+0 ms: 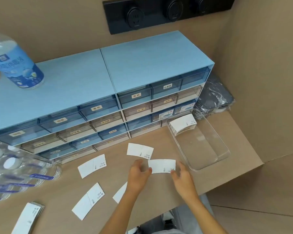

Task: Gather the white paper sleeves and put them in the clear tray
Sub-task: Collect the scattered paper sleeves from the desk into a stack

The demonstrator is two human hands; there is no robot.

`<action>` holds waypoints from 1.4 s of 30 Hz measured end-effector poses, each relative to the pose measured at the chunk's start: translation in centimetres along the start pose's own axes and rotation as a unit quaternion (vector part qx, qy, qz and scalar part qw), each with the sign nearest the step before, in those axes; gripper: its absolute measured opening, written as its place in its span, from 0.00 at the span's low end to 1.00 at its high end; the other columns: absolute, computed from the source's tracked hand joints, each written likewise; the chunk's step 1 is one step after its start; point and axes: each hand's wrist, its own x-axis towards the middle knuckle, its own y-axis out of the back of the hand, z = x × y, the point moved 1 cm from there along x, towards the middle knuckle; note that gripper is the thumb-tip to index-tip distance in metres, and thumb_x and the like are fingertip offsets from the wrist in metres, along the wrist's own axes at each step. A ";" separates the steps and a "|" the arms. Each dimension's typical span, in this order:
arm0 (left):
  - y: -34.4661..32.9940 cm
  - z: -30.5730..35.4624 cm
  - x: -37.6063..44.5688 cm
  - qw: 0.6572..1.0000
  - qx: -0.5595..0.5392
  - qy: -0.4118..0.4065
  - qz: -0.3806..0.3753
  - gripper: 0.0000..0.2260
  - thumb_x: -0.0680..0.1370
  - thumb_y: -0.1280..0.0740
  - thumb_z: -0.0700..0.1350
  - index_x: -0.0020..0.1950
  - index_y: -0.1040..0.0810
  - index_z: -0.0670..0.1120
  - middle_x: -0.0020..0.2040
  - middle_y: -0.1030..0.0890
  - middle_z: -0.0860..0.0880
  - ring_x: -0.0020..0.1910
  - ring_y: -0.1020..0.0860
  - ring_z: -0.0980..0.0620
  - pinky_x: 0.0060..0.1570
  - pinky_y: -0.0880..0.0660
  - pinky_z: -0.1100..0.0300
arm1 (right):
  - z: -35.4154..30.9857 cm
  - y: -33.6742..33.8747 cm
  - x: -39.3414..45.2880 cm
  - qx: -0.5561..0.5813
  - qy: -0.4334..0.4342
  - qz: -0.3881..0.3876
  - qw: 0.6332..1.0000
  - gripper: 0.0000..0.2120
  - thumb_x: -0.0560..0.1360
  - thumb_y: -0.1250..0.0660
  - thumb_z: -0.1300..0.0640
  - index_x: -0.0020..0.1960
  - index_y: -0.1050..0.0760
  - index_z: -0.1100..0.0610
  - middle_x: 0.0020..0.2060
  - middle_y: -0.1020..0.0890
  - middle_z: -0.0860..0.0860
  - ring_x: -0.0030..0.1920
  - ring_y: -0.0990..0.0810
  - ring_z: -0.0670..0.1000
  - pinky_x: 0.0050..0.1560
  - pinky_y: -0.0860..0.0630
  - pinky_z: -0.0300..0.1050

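My left hand and my right hand pinch the two ends of one white paper sleeve just above the counter. The clear tray stands right beside it, with a stack of sleeves in its far end. More loose sleeves lie flat on the counter: one beyond my hands, one to the left, one nearer, and one partly hidden under my left forearm. Another sleeve stack lies at the near left.
A blue drawer cabinet lines the back of the counter, with a disinfectant bottle on top. Packed water bottles sit at the left. A dark wrapped bundle lies behind the tray. The counter edge drops off at the right.
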 end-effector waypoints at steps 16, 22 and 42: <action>-1.7 0.3 1.3 0.995 0.008 0.077 0.059 0.10 0.72 0.29 0.36 0.48 0.26 0.47 0.43 0.21 0.49 0.45 0.21 0.47 0.45 0.27 0.59 | 0.3 -1.3 2.6 -0.012 -0.084 0.018 0.996 0.06 0.76 0.40 0.70 0.50 0.27 0.65 0.39 0.24 0.55 0.38 0.26 0.51 0.31 0.30 0.29; -1.8 -0.2 0.4 0.994 0.021 0.072 0.075 0.05 0.71 0.30 0.36 0.41 0.22 0.45 0.38 0.19 0.48 0.40 0.20 0.48 0.40 0.23 0.58 | 0.4 -2.0 2.3 -0.037 -0.104 0.023 0.994 0.09 0.76 0.40 0.71 0.54 0.25 0.67 0.32 0.28 0.52 0.33 0.30 0.49 0.29 0.34 0.34; -0.2 -1.9 -1.2 0.992 -0.053 0.067 0.097 0.05 0.74 0.27 0.38 0.46 0.22 0.43 0.39 0.20 0.46 0.39 0.20 0.47 0.42 0.20 0.53 | 0.6 -2.4 1.6 0.047 -0.133 0.015 0.990 0.09 0.73 0.37 0.71 0.50 0.27 0.60 0.41 0.22 0.52 0.44 0.22 0.52 0.38 0.29 0.37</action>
